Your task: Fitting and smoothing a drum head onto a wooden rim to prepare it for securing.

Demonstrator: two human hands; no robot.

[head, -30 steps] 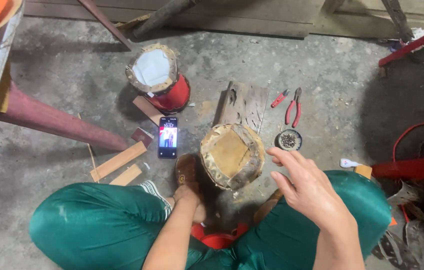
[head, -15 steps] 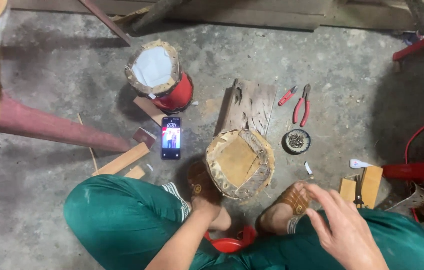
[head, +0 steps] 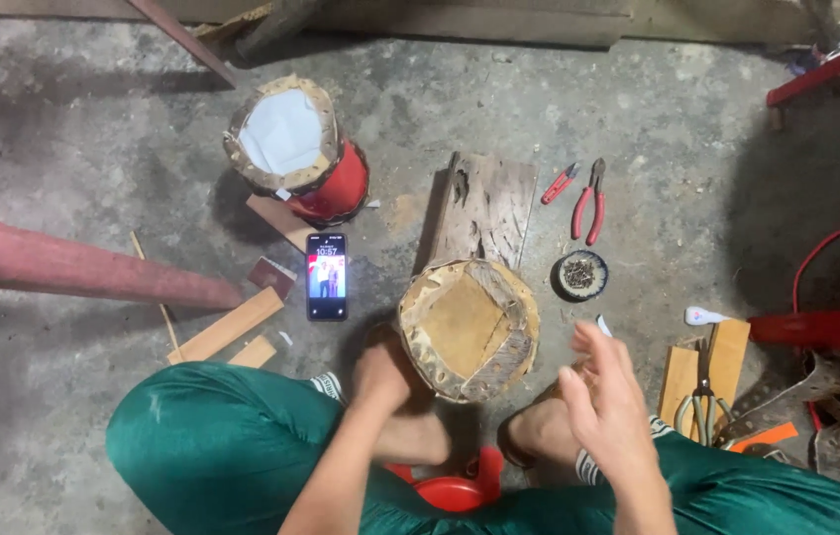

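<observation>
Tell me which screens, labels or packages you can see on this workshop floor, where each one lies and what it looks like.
Phone: lies flat on the concrete floor, left of the drum by the left hand and below the red drum; a slim black rectangle, screen lit with a red and white picture.
No packages, signs or labels can be made out.

A rough, stained concrete floor (head: pixel 658 109) fills the view, grey and dusty under dim light. Weathered wooden planks (head: pixel 539 20) run along the top edge. A dark red beam (head: pixel 73 267) slants in from the left, and a red metal frame (head: pixel 826 327) stands in shadow at right.
</observation>
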